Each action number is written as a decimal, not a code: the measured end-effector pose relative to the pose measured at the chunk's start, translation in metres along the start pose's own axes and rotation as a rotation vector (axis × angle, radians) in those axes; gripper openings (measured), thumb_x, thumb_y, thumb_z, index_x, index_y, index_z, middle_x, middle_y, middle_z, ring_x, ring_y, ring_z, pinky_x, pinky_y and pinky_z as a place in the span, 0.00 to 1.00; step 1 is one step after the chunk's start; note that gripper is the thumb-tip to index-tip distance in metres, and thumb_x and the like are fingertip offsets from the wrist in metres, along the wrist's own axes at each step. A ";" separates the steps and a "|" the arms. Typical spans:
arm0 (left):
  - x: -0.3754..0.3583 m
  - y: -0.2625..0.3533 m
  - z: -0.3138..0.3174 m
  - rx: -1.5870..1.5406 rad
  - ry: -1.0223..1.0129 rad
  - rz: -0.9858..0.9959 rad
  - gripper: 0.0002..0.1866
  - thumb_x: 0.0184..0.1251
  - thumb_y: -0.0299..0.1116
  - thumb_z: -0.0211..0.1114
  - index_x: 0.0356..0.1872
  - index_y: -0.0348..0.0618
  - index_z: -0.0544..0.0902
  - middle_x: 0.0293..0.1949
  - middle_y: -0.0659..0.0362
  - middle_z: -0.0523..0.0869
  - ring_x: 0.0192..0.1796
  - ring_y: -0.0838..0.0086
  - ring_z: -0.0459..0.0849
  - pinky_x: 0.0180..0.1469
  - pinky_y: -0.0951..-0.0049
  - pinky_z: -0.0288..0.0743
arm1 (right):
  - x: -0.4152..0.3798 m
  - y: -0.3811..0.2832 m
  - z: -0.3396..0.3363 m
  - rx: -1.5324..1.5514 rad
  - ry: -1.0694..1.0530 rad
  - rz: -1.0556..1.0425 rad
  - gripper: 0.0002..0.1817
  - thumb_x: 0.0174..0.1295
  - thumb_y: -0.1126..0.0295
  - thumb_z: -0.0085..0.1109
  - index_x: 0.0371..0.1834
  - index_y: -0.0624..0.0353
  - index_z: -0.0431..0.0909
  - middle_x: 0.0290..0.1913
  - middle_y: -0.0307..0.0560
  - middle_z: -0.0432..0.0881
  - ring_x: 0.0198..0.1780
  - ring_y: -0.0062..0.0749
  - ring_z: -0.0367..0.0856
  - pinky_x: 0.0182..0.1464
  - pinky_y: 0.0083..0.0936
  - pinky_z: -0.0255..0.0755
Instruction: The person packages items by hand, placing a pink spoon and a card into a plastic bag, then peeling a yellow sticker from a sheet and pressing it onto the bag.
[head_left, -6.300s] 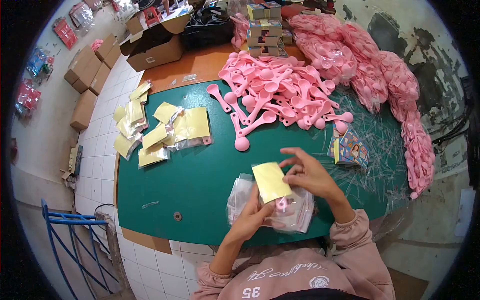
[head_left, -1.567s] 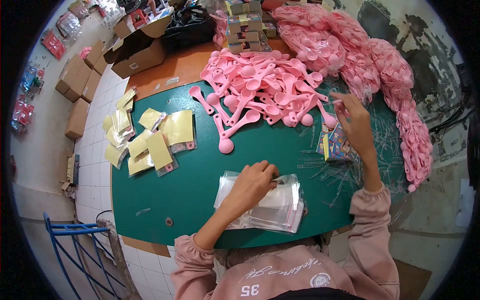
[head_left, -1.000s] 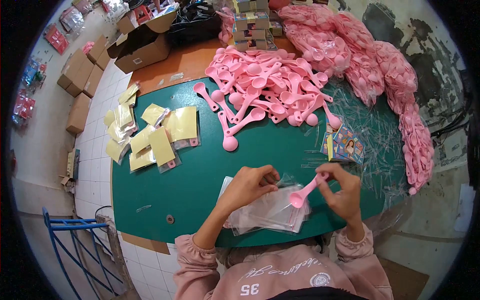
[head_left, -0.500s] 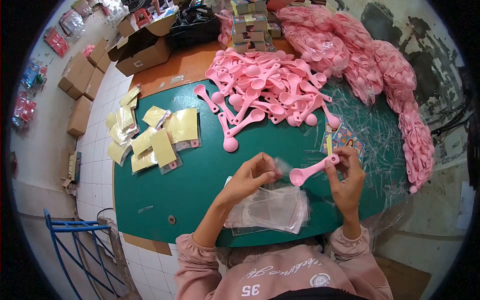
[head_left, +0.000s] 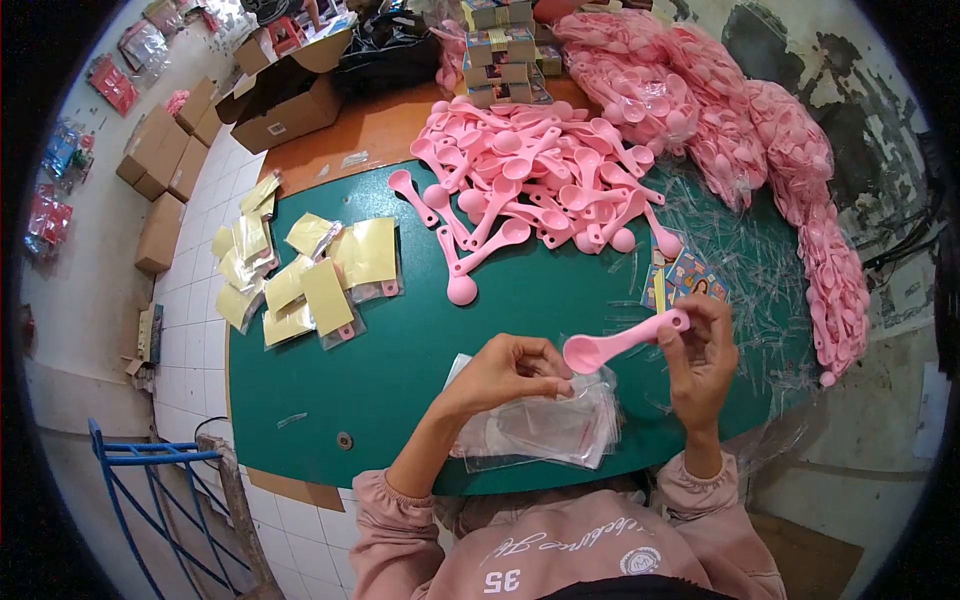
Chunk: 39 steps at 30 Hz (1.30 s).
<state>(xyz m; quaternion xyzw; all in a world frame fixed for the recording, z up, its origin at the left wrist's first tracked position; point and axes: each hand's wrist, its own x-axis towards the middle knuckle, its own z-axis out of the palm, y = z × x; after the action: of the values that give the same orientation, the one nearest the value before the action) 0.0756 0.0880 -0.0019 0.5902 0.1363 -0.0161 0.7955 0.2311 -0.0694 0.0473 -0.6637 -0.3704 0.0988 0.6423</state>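
A pink plastic measuring spoon [head_left: 625, 343] is pinched by the hole end of its handle in my right hand [head_left: 706, 360]. Its bowl points left, close to the fingertips of my left hand [head_left: 505, 375]. That left hand is closed, thumb against fingers, on the edge of a clear plastic bag that hardly shows. Just below lies a stack of clear plastic bags [head_left: 540, 430] at the table's near edge. Printed cards [head_left: 700, 275] lie beyond my right hand. A big heap of pink measuring spoons [head_left: 530, 170] covers the table's far middle.
Packed bags with yellow cards [head_left: 325, 295] lie on the left of the green table [head_left: 400, 390]. Large bags of pink spoons [head_left: 700, 120] line the right edge, with clear plastic scraps [head_left: 745, 240] beside them. Card bundles [head_left: 500, 65] and an open carton [head_left: 285, 105] stand at the back.
My left hand has lowered slightly, and the plastic above its fingertips no longer shows there. The spoon has shifted a little left at its bowl, nearer the left fingers.
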 end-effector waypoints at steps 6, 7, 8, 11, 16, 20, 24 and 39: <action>0.000 0.002 -0.001 -0.048 -0.014 -0.011 0.12 0.57 0.29 0.66 0.39 0.33 0.80 0.34 0.58 0.84 0.39 0.78 0.81 0.44 0.79 0.74 | 0.001 -0.006 -0.007 -0.073 -0.130 -0.038 0.14 0.56 0.76 0.60 0.45 0.65 0.70 0.36 0.44 0.78 0.39 0.23 0.77 0.43 0.17 0.71; 0.000 0.002 -0.001 -0.047 -0.013 -0.010 0.12 0.57 0.29 0.66 0.39 0.33 0.80 0.34 0.58 0.84 0.39 0.78 0.81 0.44 0.79 0.74 | 0.002 -0.007 -0.007 -0.089 -0.170 -0.050 0.15 0.56 0.76 0.60 0.45 0.65 0.70 0.36 0.45 0.78 0.38 0.22 0.77 0.42 0.17 0.72; 0.000 0.002 0.001 -0.029 -0.005 0.034 0.12 0.59 0.30 0.64 0.41 0.33 0.79 0.36 0.59 0.84 0.39 0.78 0.80 0.44 0.79 0.74 | 0.003 -0.005 -0.006 -0.087 -0.171 -0.051 0.15 0.56 0.76 0.60 0.45 0.65 0.70 0.36 0.45 0.78 0.38 0.22 0.77 0.42 0.17 0.72; 0.001 -0.001 0.005 -0.012 -0.013 0.106 0.14 0.63 0.32 0.61 0.46 0.34 0.78 0.39 0.60 0.83 0.40 0.80 0.79 0.45 0.79 0.73 | 0.004 -0.004 0.000 -0.109 -0.256 0.000 0.16 0.55 0.77 0.61 0.45 0.66 0.69 0.35 0.47 0.79 0.36 0.22 0.79 0.40 0.19 0.73; 0.000 0.006 0.013 -0.101 0.037 0.190 0.16 0.67 0.34 0.56 0.51 0.36 0.77 0.40 0.62 0.82 0.40 0.82 0.77 0.45 0.81 0.72 | -0.005 0.002 0.012 -0.035 -0.294 0.058 0.19 0.54 0.76 0.62 0.48 0.64 0.66 0.33 0.48 0.80 0.36 0.24 0.81 0.37 0.19 0.74; -0.005 0.007 0.001 -0.067 -0.035 0.018 0.19 0.69 0.40 0.52 0.49 0.34 0.78 0.37 0.61 0.82 0.38 0.82 0.77 0.41 0.81 0.72 | -0.007 0.003 0.013 0.017 -0.175 0.065 0.17 0.55 0.71 0.62 0.45 0.62 0.70 0.33 0.48 0.80 0.34 0.27 0.82 0.36 0.21 0.74; -0.005 0.005 0.003 0.081 0.062 0.092 0.18 0.71 0.39 0.49 0.42 0.32 0.80 0.30 0.66 0.80 0.34 0.85 0.75 0.34 0.85 0.68 | -0.003 -0.002 0.014 -0.142 -0.446 -0.176 0.21 0.60 0.51 0.53 0.38 0.60 0.76 0.38 0.49 0.79 0.43 0.42 0.78 0.46 0.34 0.70; -0.003 0.014 0.004 0.033 0.324 0.141 0.17 0.71 0.37 0.48 0.45 0.33 0.77 0.39 0.52 0.84 0.40 0.77 0.81 0.42 0.79 0.74 | 0.058 0.066 -0.094 -0.871 0.007 0.128 0.08 0.51 0.74 0.59 0.34 0.64 0.76 0.28 0.44 0.75 0.28 0.27 0.72 0.33 0.24 0.67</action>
<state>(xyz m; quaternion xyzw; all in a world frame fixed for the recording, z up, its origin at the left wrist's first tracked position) 0.0758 0.0879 0.0131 0.6060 0.2208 0.1331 0.7525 0.3532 -0.1007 0.0209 -0.8945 -0.3332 -0.0292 0.2965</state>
